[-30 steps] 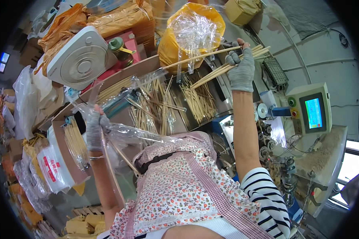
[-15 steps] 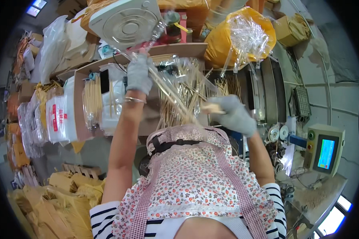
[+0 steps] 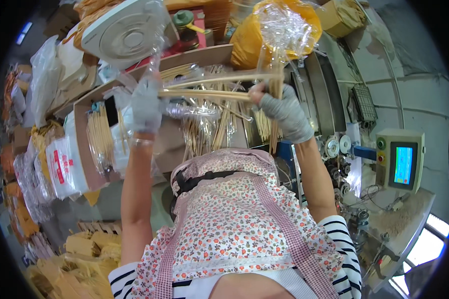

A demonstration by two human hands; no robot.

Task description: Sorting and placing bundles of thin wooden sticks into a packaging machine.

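Long thin bamboo sticks (image 3: pixel 209 93) stretch sideways between my two hands. My left hand (image 3: pixel 147 104), in a grey glove and blurred by motion, is closed around their left end. Clear plastic film (image 3: pixel 157 60) trails up from it. Gloved as well, with bare fingertips showing, my right hand (image 3: pixel 287 114) pinches the right end of the sticks. An upright bundle of sticks (image 3: pixel 277 89) is also in its grip. Below both hands, many sticks in clear plastic wrappers (image 3: pixel 214 127) lie in a cardboard box (image 3: pixel 177 155).
A yellow sack (image 3: pixel 247 45) of crumpled clear film stands behind the box. At far left in the box are bare sticks (image 3: pixel 100 134) and a dark phone (image 3: pixel 111 110). A white fan-like appliance (image 3: pixel 97 37) sits beyond. Machinery and a control screen (image 3: pixel 403 164) are on the right.
My left hand has moved left and slightly down. My right hand has risen, and an upright bundle now shows in it. The sticks have swung from slanting to nearly level.
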